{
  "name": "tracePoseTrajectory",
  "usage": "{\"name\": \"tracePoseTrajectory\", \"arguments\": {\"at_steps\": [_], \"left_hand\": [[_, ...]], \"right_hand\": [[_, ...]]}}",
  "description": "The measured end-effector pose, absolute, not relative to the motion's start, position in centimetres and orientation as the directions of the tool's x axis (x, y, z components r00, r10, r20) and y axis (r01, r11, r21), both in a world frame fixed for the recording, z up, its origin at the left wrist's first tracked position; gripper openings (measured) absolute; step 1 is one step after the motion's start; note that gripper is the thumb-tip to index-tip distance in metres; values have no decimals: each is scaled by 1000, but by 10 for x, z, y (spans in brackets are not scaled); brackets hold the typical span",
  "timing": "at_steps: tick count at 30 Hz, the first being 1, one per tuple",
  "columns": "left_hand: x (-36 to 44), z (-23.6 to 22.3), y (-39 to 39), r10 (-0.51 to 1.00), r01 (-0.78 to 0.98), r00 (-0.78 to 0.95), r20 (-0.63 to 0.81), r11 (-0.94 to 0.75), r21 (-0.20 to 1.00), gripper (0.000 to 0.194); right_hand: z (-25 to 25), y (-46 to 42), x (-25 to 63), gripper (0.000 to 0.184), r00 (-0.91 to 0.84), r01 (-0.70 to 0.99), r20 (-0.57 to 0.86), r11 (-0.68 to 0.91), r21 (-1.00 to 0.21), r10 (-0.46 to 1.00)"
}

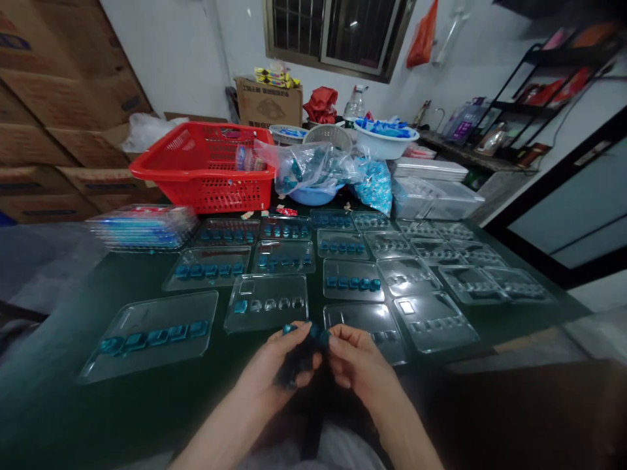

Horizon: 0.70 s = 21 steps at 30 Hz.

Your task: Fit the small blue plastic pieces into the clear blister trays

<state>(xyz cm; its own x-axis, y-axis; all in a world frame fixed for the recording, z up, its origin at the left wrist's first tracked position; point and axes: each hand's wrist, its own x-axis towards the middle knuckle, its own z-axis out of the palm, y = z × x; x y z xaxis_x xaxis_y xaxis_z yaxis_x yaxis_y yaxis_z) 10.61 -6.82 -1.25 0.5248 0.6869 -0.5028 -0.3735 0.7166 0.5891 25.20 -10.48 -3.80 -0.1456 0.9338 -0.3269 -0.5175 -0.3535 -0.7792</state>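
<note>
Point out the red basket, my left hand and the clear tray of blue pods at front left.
Red plastic basket (235, 186), head view, side wall.
Left hand (277, 365), head view, middle of the hand.
Clear plastic tray (147, 313), head view, bare part above the pods.

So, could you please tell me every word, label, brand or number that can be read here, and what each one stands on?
Nothing here is sharp enough to quote.
Stacked cardboard cartons: printed markings, too blurred to read.
Cardboard box under the window: printed characters, too small to read.
Yellow packets on that box: too small to read.
Purple package on the counter: too small to read.
</note>
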Motion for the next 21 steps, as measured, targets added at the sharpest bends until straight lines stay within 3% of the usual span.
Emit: {"name": "tracePoseTrajectory", "arguments": {"at_steps": [4, 11, 16, 19, 21], "left_hand": [[105, -9, -70, 679, -258, 520, -518, 703, 663, 14], [114, -6, -68, 636, -263, 539, -553, 750, 606, 10], [123, 8, -72, 604, -110, 423, -676, 774, 623, 12], [123, 1, -66, 526, 4, 430, -734, 812, 584, 11], [123, -13, -59, 497, 33, 450, -743, 821, 569, 13]], "right_hand": [[-39, -109, 254, 21, -102, -521, -332, -334, -786, 938], [-41, -116, 252, 21, -48, -619, -407, -347, -705, 912], [-39, -122, 255, 22, 21, -628, -430, -323, -708, 902], [-42, -126, 253, 18, 100, -561, -423, -300, -771, 901], [-42, -128, 249, 14, 291, -407, -350, -217, -888, 890]]}}
